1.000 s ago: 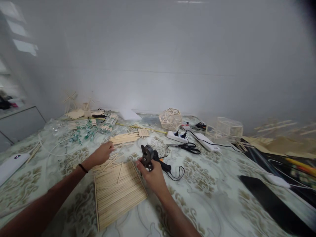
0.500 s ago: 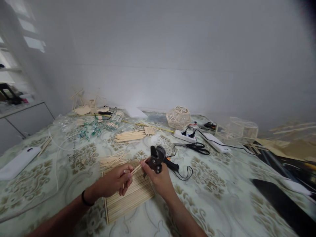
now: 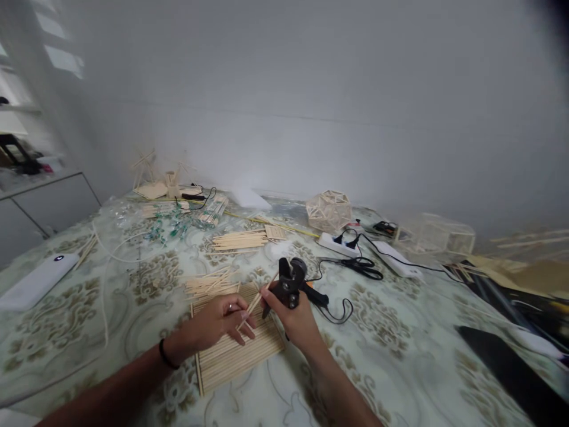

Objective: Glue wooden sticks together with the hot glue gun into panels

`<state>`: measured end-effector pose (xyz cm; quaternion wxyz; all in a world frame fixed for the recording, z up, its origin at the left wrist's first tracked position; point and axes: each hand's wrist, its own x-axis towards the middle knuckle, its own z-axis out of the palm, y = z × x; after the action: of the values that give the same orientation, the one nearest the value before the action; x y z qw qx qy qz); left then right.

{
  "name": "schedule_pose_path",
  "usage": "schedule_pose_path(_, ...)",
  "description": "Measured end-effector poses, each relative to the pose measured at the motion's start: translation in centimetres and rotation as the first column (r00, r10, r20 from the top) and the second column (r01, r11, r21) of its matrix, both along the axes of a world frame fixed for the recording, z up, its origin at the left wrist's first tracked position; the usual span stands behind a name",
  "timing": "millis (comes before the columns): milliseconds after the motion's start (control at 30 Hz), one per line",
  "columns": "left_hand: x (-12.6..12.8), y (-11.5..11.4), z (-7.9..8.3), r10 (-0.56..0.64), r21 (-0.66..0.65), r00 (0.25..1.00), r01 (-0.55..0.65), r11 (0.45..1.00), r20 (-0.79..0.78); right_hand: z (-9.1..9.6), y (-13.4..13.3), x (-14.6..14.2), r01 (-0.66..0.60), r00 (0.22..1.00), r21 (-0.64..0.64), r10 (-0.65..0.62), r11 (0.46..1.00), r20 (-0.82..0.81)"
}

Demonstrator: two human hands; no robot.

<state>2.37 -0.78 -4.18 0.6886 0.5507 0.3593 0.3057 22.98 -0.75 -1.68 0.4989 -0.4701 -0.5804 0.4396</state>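
Observation:
A mat of thin wooden sticks laid side by side lies on the table below my hands. My right hand is wrapped round a black hand cutter with a curved head. Its thumb and finger also pinch a thin wooden stick, which slants down to the left. At that stick's lower end is my left hand, thumb against it and fingers loosely curled above the mat. Loose sticks lie at the mat's far edge. A black glue gun with a cord rests just behind the cutter.
Farther back are a stick bundle, a stick-built polyhedron, scissors and a white power strip with cords. Green-and-clear wrappers lie left of them. A white power bank-like block is far left; a dark flat piece is right.
The view has shifted slightly. The stick is now steeper, its lower end nearer me. My left hand's fingers have loosened and spread a little; the right hand still grips the cutter.

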Motion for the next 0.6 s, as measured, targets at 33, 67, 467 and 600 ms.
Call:
schedule_pose_path(33,0.06,-0.12,0.06,0.0,-0.014,1.0,0.0,1.0,0.013,0.11,-0.16,-0.24,-0.007,1.0,-0.001,0.007,1.0,0.006)
schedule_pose_path(67,0.09,-0.2,0.12,0.002,-0.022,1.0,-0.002,1.0,0.022,0.22,-0.26,-0.36,-0.011,1.0,-0.003,0.011,1.0,0.004)
schedule_pose_path(467,0.08,0.03,0.17,0.024,-0.032,0.999,-0.023,0.999,0.032,0.6,-0.62,-0.65,0.0,1.0,-0.006,0.0,1.0,0.012)
schedule_pose_path(600,0.0,0.1,0.38,0.025,-0.017,1.0,-0.025,1.0,0.007,0.54,-0.55,-0.54,0.024,0.999,0.01,-0.024,1.0,0.024)
